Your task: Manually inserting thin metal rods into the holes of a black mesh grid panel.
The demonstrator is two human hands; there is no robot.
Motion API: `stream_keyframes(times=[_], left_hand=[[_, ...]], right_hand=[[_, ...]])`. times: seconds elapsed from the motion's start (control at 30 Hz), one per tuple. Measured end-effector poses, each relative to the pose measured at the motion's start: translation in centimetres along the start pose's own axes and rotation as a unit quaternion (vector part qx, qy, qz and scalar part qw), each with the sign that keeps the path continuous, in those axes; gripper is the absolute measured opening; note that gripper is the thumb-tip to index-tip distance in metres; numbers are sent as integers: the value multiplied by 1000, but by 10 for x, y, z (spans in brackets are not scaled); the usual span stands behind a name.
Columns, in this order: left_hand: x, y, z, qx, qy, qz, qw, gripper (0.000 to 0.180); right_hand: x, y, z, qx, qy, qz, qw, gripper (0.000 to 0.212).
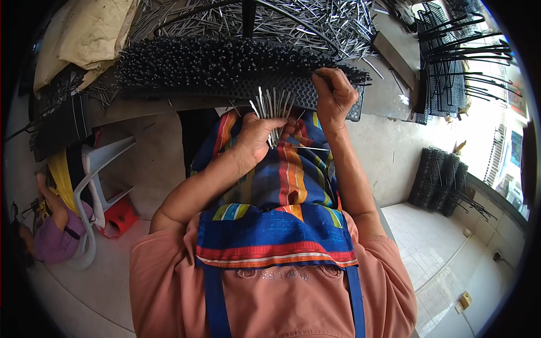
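Over my lap, my left hand (256,135) is closed around a fanned bunch of thin silver metal strips (273,104), their ends pointing up and away. My right hand (336,94) is raised at the right part of a black perforated plate (293,94), fingers pinched together. Whatever it may hold is hidden by the fingers. Dense rows of black-tipped pins (225,65) stand upright across most of the plate, leaving bare holes along its near right side. One loose strip (310,149) lies on the striped blue apron (287,174) below my hands.
Behind the plate spreads a heap of loose metal strips (315,28). A yellowish sack (93,39) lies at far left. Perforated black pieces with long rods (448,84) stand at right, and dark bundles (437,180) on the floor. Another person (59,236) is beside a grey chair (93,186) at left.
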State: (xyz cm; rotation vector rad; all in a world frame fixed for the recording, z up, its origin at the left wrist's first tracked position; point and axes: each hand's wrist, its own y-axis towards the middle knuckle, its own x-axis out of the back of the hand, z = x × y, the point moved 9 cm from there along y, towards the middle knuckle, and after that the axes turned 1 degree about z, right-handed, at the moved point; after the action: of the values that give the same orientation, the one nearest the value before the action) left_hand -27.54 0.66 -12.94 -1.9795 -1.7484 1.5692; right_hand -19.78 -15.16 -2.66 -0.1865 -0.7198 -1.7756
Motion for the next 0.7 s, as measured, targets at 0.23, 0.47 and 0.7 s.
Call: stream_keyframes(times=[0.23, 0.47, 0.7], left_hand=[[2, 3, 2, 8, -7, -9, 1000, 16], [2, 6, 4, 14, -11, 5, 1000, 20], [-6, 5, 2, 20, -85, 25, 996, 17]], right_hand=[[-16, -1, 2, -1, -85, 30, 996, 12], [-20, 5, 6, 40, -70, 26, 996, 10], [-12, -5, -2, -58, -74, 71, 993, 9]])
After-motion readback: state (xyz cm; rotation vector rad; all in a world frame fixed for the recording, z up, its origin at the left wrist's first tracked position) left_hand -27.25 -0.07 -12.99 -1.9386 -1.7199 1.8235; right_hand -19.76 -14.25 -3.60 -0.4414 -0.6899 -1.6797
